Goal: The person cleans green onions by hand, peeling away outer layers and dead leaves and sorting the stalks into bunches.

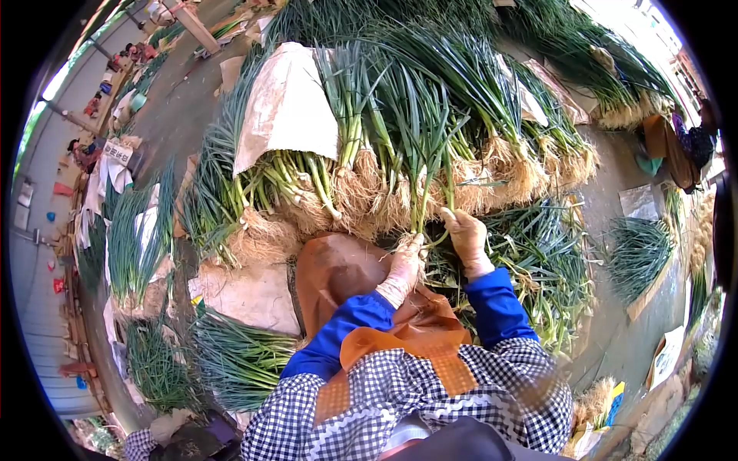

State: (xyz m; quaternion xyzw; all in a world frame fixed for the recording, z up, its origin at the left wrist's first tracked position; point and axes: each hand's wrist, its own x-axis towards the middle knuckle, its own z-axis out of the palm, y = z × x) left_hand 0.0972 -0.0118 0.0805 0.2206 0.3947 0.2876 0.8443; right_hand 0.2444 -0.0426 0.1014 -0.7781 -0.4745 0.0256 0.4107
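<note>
Green onions with long dark leaves and pale stems stand upright in front of me, and my left hand (403, 269) is closed around the root end of a few green onions (418, 201). Just to the right, my right hand (467, 240) is pinched on a thin green stalk (450, 188) that bends down toward the left hand. Both hands look gloved. Behind them lies a big pile of green onions (350, 138), its tan roots (507, 173) facing me. The tips of the left fingers are partly hidden by roots.
A pale sack (290, 107) covers part of the pile. Loose green leaves (530, 269) lie at my right. A brown apron (338, 276) covers my lap. Another bundle (242, 357) lies at my left, beside a flat sack (250, 296). Other people (84, 154) sit along the far left.
</note>
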